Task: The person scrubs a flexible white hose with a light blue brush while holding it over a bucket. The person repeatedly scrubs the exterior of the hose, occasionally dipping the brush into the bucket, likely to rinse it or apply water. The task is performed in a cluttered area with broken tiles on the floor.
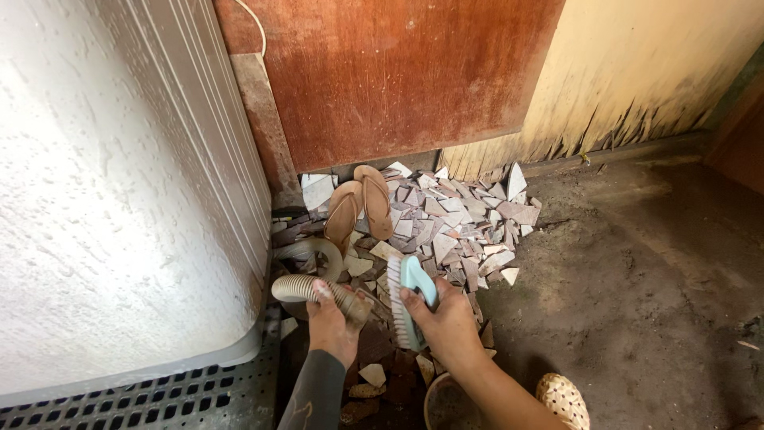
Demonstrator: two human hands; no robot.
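Observation:
My left hand grips the end of a beige ribbed hose that curls out from beside a large white appliance. My right hand holds a scrubbing brush with a pale teal handle and white bristles, bristles facing left toward the hose end. The two hands are close together, low in the view, over a bed of broken tile pieces.
A pair of tan flip-flops lies on the tile shards by a reddish wooden door. A grey grated base sits under the appliance. Dirty concrete floor spreads right. A woven slipper and a round bowl rim are at the bottom.

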